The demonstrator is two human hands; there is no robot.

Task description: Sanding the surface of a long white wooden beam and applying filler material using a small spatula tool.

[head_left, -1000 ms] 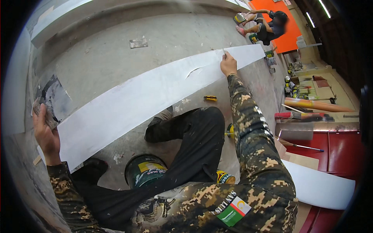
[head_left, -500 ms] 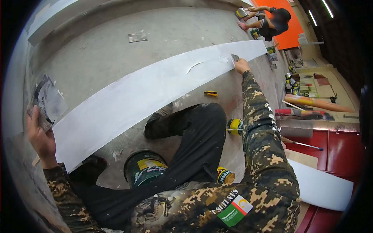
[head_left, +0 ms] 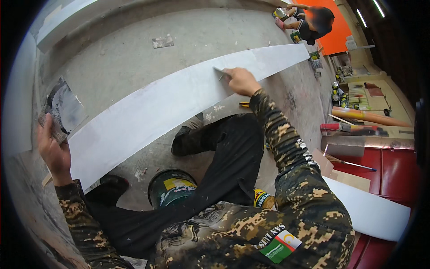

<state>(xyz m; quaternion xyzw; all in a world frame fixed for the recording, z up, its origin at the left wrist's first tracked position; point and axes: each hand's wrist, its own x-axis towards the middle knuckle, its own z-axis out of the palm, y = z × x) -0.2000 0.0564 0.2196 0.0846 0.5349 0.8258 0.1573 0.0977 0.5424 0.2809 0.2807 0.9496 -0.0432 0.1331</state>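
Observation:
A long, slightly curved white board (head_left: 148,114) stretches diagonally before me, from beside my left hand to the far right. My right hand (head_left: 243,81) is closed on a thin flat putty scraper (head_left: 219,73), whose blade meets the board's upper face right of its middle. Off the board's near left end, my left hand (head_left: 54,150) grips a putty-smeared flat plate (head_left: 70,106), dark and grey with white patches. The lower part of that plate is caked with grey residue. Some of the fingers on it are hidden.
A dark green bucket (head_left: 154,190) stands between my legs, with a yellow-labelled can (head_left: 264,199) nearby. A yellow utility knife (head_left: 244,104) lies beyond my knee. On the floor past the board is a grey scrap (head_left: 163,41). Another person (head_left: 309,29) sits far right by an orange panel (head_left: 338,38).
My right hand has swept the scraper leftward along the board. White ridges of paste seen there before are gone from view, the surface now looking smoother. My left hand still holds the plate.

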